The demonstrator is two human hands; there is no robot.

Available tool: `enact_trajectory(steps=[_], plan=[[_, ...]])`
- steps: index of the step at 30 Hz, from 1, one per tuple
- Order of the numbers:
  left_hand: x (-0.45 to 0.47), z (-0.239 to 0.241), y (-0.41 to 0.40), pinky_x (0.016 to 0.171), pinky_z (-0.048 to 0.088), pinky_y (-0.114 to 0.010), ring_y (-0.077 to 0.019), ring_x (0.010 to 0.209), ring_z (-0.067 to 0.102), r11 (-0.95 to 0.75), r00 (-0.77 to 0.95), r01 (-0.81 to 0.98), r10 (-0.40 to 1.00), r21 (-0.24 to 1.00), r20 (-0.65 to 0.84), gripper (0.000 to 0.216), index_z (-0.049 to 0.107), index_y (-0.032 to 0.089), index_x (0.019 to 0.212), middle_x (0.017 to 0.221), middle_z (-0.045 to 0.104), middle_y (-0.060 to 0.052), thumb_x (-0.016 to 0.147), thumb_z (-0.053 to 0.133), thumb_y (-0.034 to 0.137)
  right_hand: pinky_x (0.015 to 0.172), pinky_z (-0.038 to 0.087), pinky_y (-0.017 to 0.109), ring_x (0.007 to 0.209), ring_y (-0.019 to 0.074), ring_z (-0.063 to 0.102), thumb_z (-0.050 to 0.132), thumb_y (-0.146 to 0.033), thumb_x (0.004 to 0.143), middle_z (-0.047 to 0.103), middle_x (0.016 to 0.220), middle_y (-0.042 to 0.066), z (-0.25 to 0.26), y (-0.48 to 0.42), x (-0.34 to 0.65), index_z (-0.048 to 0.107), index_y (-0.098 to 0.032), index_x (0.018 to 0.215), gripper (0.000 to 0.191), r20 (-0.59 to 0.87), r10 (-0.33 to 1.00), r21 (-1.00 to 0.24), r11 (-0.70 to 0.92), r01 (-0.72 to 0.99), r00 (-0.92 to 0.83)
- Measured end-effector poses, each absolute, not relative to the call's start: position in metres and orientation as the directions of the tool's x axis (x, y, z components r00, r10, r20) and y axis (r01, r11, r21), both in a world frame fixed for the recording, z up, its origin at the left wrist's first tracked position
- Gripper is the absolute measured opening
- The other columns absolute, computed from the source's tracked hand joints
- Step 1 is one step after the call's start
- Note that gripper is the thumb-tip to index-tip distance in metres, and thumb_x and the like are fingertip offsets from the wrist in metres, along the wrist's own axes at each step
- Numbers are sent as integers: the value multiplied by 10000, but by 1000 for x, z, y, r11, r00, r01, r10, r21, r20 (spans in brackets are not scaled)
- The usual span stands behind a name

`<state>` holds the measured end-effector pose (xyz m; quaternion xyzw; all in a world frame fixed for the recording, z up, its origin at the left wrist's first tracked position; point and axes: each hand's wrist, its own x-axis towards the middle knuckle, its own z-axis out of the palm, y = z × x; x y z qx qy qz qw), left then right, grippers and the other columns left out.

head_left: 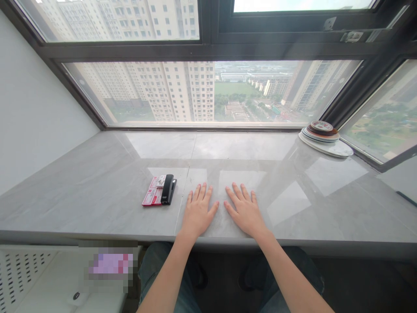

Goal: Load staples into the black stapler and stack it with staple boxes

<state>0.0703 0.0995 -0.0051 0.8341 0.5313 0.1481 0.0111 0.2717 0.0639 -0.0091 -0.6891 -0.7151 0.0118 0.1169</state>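
Note:
My left hand (197, 211) lies flat on the grey marble windowsill (97, 195), fingers stretched out and holding nothing. My right hand (244, 211) rests flat beside it, palm down, fingers spread, also holding nothing. The two thumbs nearly meet. A black stapler (168, 189) lies just left of my left hand, partly on top of red and white staple boxes (151, 196). Neither hand touches the stapler or the boxes.
A stack of round plates or coasters (324, 135) sits at the far right corner of the sill by the window. Large windows (202, 91) close off the back. A white perforated cabinet (26, 278) stands below left. My knees are under the sill edge.

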Motion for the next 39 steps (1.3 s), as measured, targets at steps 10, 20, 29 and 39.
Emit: enact_trajectory(steps=[10,20,29,39], plan=[[70,-7,100,1284,190,-547,-277,1596,182,-442,390,876,885,195,254,599,323,326,1621,1706,272,-13,1058,360,525,1255,85,600,1598,316,92,301,-559,1061,192,1730,-11,-9,63,272,277,-382,1645,611,143,990,-188,45,981,-18],[69,-8,100,1281,187,-561,-292,1593,190,-452,393,864,881,223,264,598,327,326,1620,1701,287,-23,1054,376,512,1251,75,604,1596,322,98,311,-546,1058,195,1729,-8,-6,62,270,286,-383,1642,606,133,991,-201,41,979,-14],[70,-11,98,1273,177,-590,-328,1593,173,-471,423,868,867,156,265,598,346,232,1613,1706,266,-86,1065,352,472,1206,142,654,1517,385,263,422,-502,1022,440,1592,123,6,81,246,449,-268,1563,590,125,985,-354,-66,933,117],[52,-28,85,1300,143,-563,-293,1609,104,-560,524,817,820,138,230,600,211,270,1657,1719,229,-34,1079,350,348,1049,433,476,1342,336,474,501,-634,974,469,1487,164,37,144,92,254,-233,1619,799,111,975,-705,214,676,-193]])
